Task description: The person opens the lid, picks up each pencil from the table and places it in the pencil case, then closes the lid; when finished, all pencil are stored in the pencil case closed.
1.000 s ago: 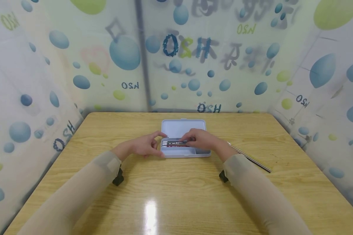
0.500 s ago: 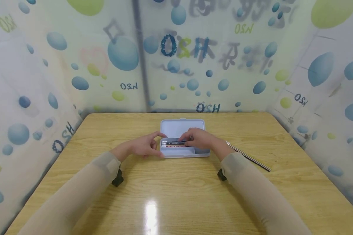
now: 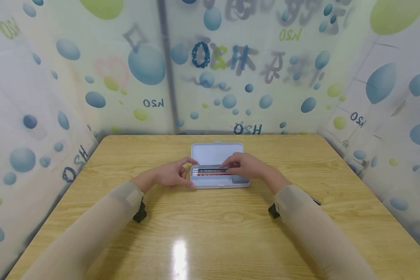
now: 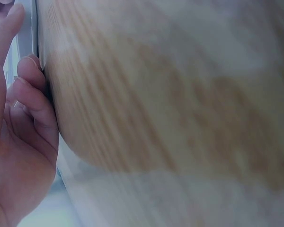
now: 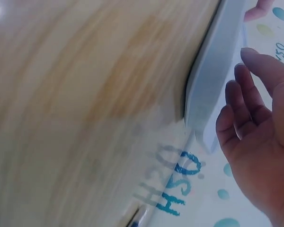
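A pale blue-white pencil case lies on the table with its lid folded back. Several pencils, dark and red ones, lie side by side in its long rear compartment. At the case's left end, my left hand holds it between thumb and index finger, the other fingers curled. My right hand is over the right part of the case, fingertips at the pencils' right ends, which it hides. In the right wrist view, the right hand has softly bent fingers with nothing visible between them.
Loose pencils lie on the wooden table at right, partly under the right forearm in the head view. A printed curtain with bubble patterns surrounds the table's back and sides.
My right hand has shifted right along the pencils, baring more of their length. The right forearm now covers much of the loose pencils. My left hand has stayed at the case's left end.
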`<state>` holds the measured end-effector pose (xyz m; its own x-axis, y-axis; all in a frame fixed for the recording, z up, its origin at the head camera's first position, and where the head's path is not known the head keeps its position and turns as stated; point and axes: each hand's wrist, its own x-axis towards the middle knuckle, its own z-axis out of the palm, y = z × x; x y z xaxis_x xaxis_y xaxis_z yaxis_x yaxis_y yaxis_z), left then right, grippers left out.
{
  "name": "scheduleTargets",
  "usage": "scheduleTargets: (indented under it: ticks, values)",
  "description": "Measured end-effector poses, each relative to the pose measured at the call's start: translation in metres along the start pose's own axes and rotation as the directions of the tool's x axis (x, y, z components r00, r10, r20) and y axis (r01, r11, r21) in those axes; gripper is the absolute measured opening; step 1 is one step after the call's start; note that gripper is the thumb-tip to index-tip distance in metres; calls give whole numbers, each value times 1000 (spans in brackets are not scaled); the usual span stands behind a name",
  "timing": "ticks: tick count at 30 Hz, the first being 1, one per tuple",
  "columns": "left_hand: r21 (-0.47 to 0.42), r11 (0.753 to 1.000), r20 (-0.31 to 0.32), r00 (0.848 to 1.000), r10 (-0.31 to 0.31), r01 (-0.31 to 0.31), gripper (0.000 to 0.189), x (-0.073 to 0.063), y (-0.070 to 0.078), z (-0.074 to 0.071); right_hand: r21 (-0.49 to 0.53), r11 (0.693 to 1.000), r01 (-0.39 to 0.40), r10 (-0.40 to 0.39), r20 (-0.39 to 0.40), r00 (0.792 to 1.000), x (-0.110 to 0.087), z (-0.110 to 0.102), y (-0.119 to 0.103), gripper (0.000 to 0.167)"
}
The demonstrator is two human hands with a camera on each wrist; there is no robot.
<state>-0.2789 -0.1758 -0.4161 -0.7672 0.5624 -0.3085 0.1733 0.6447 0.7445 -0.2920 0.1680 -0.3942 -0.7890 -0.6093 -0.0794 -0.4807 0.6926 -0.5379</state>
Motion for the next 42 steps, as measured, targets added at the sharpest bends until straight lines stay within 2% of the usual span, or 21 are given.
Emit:
scheduleTargets:
  ticks: [3,8,16,21,27,34,42]
  values:
    - [-3,1000,-3,1000,-5,5,92,0,0,0,36,999,-21,21,-14,1000,-11,-5,2,25]
    - [2,1000,-6,1000,-10,10,93,1,-1,0,78,997,-12,16,-44,999,-33,-16,11,26]
    - [7,1000,-4,1000,-9,9,92,2,-2,0,116,992,-45,55,-84,995,-73,-34,43,26]
    - [2,1000,-2,1000,-8,8,92,2,-2,1,140,985,-98,109,-72,991,-103,-46,69,26]
    - [2,1000,-1,1000,-10,10,94,1,-1,0,153,974,-168,174,-22,985,-134,-59,98,27]
    - [17,1000,-15,1000,-4,4,92,2,-1,0,100,969,-225,227,-10,974,-151,-67,125,27]
    - [4,1000,-13,1000,-6,6,93,1,1,2,75,965,-252,251,17,968,-156,-67,129,30]
